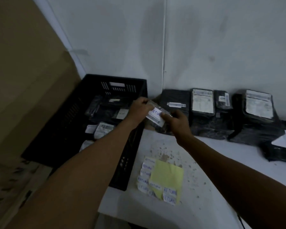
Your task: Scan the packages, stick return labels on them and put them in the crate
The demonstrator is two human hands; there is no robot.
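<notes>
- Step in hand, by my read: labelling done or nearly so. Both hands are holding a small clear packet [155, 117] over the crate's [67, 123] right rim, at the table [196, 179] edge.
- Left hand [139, 107] is pinching the packet's upper left end, fingers closed on it.
- Right hand [176, 120] is gripping the lower right end, thumb lying beside the white label [154, 114]. Handwritten "RETU…" is readable on it, so a return label is already stuck on.
- Can't tell whether the thumb is pressing the label down or just holding.
- Next move likely calls for: one hand letting go, the other carrying the packet left past the rim and dropping it in. Short move, no obstacle in the path.
- Crate: black, slotted walls, sitting left of the table against the wall. It's holding several dark packages [105, 111], some showing white barcode labels. Far from full.
- Not yet crated: a row of black packages [203, 111] is standing along the wall on the table, most with shipping labels facing up; one more is lying at the far right edge.
- Label stock: a yellow sheet [167, 177] on the table near the front, with spare "RETURN" stickers [169, 195] sitting around its left and bottom edges. Plenty left.
- No scanner in view.
</notes>
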